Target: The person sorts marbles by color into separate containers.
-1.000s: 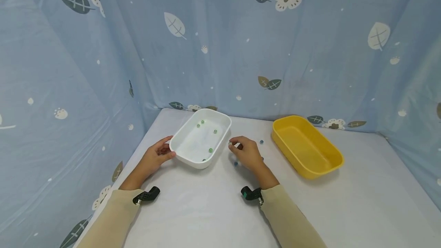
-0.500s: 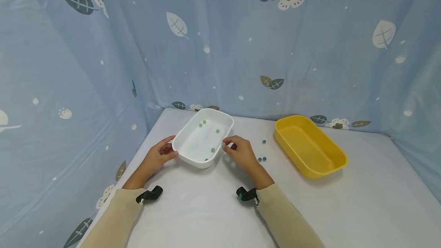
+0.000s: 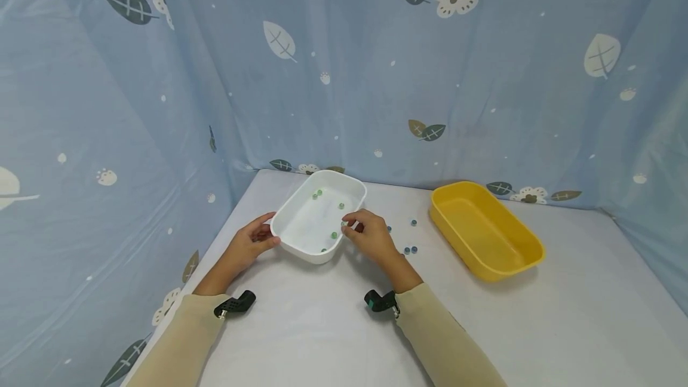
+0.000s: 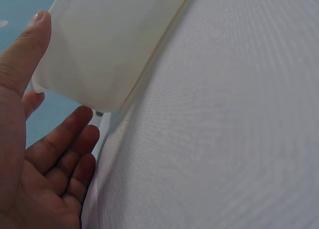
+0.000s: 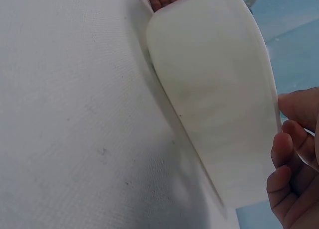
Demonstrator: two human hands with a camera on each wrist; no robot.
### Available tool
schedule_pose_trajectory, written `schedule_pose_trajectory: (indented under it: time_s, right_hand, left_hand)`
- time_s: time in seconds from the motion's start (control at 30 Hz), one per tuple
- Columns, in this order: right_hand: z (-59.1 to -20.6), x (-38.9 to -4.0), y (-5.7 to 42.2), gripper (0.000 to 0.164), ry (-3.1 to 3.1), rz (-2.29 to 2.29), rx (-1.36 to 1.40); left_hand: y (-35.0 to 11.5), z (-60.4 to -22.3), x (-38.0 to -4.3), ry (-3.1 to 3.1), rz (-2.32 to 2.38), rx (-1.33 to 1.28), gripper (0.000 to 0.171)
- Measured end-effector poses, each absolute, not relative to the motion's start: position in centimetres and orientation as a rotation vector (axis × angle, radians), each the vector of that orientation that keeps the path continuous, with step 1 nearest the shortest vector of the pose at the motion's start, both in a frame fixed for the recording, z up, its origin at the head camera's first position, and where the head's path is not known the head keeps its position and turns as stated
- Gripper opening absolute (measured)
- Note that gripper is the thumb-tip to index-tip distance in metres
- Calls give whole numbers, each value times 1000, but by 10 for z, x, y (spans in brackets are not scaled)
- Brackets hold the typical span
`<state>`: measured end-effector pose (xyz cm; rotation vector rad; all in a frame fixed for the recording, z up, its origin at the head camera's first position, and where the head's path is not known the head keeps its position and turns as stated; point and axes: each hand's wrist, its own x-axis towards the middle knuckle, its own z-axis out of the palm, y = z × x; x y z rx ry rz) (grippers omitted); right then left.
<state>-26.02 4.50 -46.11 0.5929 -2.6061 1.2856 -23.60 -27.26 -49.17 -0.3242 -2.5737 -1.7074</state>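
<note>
A white plastic tub (image 3: pixel 301 214) sits on the table with several green glass marbles (image 3: pixel 334 235) scattered over its floor. My left hand (image 3: pixel 250 245) holds the tub's near left corner, thumb on the rim in the left wrist view, the other fingers below. At the opposite long side, my right hand (image 3: pixel 371 237) pinches one small green marble (image 3: pixel 343 224) at its fingertips, right over the rim. From the right wrist view, thumb and fingers of the right hand (image 5: pixel 299 149) show beside the rim, and the pinched marble is hidden there.
Several blue marbles (image 3: pixel 414 223) lie on the white-covered table (image 3: pixel 301 339) just right of the right hand. Farther right stands a yellow tub (image 3: pixel 478 232) with nothing in it. A blue patterned curtain (image 3: pixel 344 76) closes off the back and left side.
My right hand has moved left with the green marble, from beside the white tub to over its rim, uncovering more blue marbles. The left hand keeps its hold on the tub.
</note>
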Motion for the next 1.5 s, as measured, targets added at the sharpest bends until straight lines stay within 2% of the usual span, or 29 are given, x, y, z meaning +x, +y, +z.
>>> schedule_pose_trajectory:
  time_s: [0.43, 0.63, 0.77, 1.0, 1.3, 1.5]
  right_hand:
    - [-462, -260, 49, 17, -2637, 1310, 549]
    - [-461, -256, 69, 16, -2674, 1288, 481]
    - [-459, -254, 93, 17, -2657, 1249, 500]
    - [-441, -236, 143, 12, -2617, 1125, 521]
    - [-420, -211, 210, 12, -2539, 984, 488]
    - [-423, -197, 251, 11, -2458, 873, 373]
  left_hand:
    - [-273, -494, -237, -2579, -1698, -311, 71]
    - [-272, -493, -238, -2576, -1718, -318, 70]
    - [-273, -487, -238, -2551, -1749, -253, 64]
    - [-258, -460, -224, -2411, -1389, 15, 38]
    - [-218, -426, -196, -2312, -1504, -315, 13]
    - [-188, -403, -170, -2348, -1585, -490, 7]
